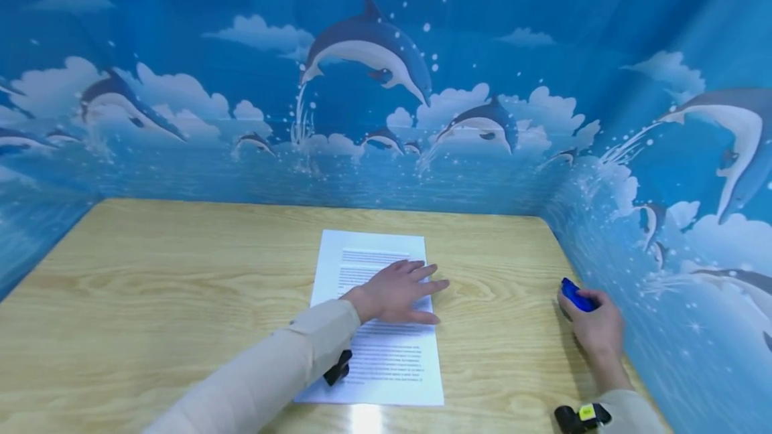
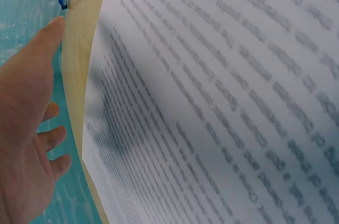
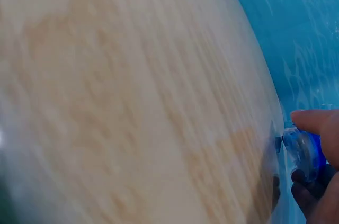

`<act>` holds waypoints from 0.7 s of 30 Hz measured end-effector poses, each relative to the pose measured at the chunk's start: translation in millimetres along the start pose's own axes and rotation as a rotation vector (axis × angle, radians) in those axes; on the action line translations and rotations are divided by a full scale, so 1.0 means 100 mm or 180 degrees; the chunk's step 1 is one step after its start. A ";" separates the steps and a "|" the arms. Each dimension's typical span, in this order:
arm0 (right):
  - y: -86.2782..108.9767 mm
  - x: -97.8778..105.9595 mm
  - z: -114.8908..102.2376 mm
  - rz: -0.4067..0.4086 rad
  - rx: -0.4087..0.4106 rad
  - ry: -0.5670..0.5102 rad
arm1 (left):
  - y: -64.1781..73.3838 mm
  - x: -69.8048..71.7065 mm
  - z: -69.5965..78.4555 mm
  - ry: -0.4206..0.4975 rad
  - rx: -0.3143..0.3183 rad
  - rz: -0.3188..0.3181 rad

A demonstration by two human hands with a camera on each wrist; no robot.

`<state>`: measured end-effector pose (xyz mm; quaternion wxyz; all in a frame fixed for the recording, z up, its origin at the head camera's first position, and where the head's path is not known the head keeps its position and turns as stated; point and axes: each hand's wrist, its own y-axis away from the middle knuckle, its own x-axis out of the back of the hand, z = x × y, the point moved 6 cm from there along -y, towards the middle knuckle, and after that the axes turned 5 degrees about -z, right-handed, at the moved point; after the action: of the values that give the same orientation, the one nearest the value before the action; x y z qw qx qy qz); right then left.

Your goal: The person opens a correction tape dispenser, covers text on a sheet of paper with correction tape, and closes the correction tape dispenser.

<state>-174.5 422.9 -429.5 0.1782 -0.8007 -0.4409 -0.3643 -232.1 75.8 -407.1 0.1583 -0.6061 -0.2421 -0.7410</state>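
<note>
A white sheet of printed paper (image 1: 392, 374) lies on the table, a little right of its middle. My left hand (image 1: 401, 292) is spread over the sheet's upper right part, its fingertips reaching past the right edge; whether the palm touches the paper cannot be told. Lines of blurred print on the same paper (image 2: 212, 102) fill the left wrist view. At the table's right side my right hand (image 1: 597, 323) grips a small blue plastic object (image 1: 577, 296) between thumb and fingers. In the right wrist view this blue object (image 3: 304, 152) shows a clear, rounded casing, partly hidden by the fingers.
The light wooden table (image 1: 181, 300) has its right edge close beside my right hand. Blue curtains (image 1: 253, 173) printed with dolphins hang behind the table and along both sides. A black wrist camera (image 1: 339, 368) sits over the sheet's lower left part.
</note>
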 end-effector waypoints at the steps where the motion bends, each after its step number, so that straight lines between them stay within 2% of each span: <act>1: 0.00 -0.01 0.00 -0.0014 0.0021 0.0048 | -0.01 0.00 0.01 -0.0022 -0.0006 -0.0014; 5: -0.01 -0.06 -0.01 -0.0121 0.0059 0.0301 | -0.05 -0.01 0.05 -0.0081 -0.0034 -0.0029; 10: -0.02 -0.11 -0.05 -0.0239 0.0090 0.0532 | -0.05 -0.04 0.00 -0.0091 0.0054 -0.0051; 16: -0.09 -0.15 -0.13 -0.0377 0.0197 0.0569 | 0.02 -0.04 -0.16 0.0018 0.0217 0.0024; 21: -0.13 -0.14 -0.22 -0.0422 0.0458 0.0664 | 0.13 0.00 -0.36 0.0244 0.0503 0.0112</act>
<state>-199.9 408.7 -425.4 0.2555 -0.7127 -0.4970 -0.4239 -254.9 45.5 -410.6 0.2277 -0.5671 -0.2828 -0.7393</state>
